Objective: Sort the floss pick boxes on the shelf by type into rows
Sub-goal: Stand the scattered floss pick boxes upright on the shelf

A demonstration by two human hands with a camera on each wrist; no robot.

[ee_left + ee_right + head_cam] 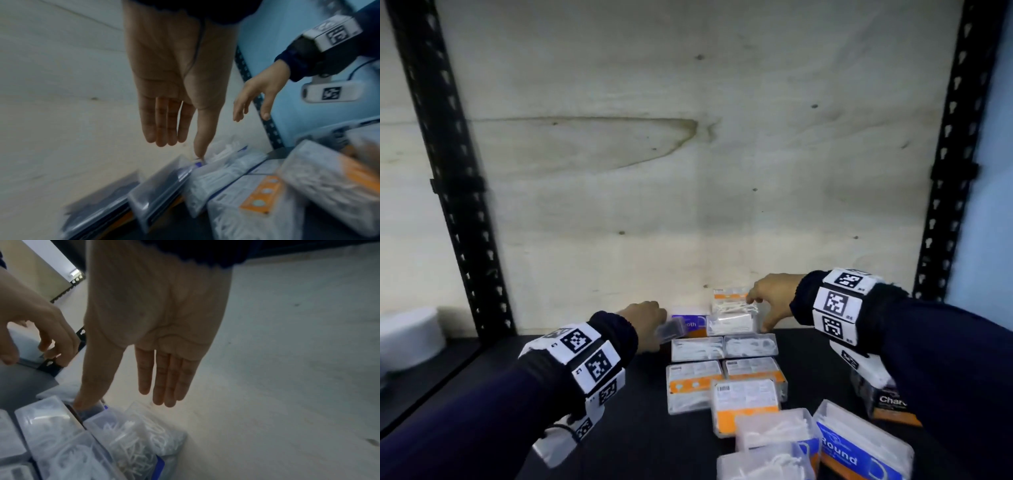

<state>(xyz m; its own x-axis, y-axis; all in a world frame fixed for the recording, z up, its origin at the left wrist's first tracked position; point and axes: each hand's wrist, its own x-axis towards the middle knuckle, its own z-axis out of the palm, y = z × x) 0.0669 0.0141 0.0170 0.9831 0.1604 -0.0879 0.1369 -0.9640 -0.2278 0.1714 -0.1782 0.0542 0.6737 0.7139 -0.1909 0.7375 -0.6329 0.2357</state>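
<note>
Status on my hands, left to right?

Your left hand (643, 322) is flat, fingers straight, nothing held. In the left wrist view only the thumb tip touches an edge by the purple box (690, 323). The dark tinted box (671, 329) sits tilted just beside your knuckles, at the back of the shelf (619, 428).

And the right?

Your right hand (770, 298) is also spread, not clamped. Fingers are reaching over the clear box of white picks (732, 322), thumb pointing down near its right end. I can't tell whether the thumb actually touches it.

Which one do I take it with?

Right — that box lies directly under the palm, long axis running left-right across the shelf, parallel to the back wall. My guess: close thumb and fingers across the short side, front to back. Your left is nearer the dark box, so keep it for that one.

Anything further right?

Charcoal box (890, 402) under your right forearm, well apart from the white-pick rows. Probably unsorted.
</note>
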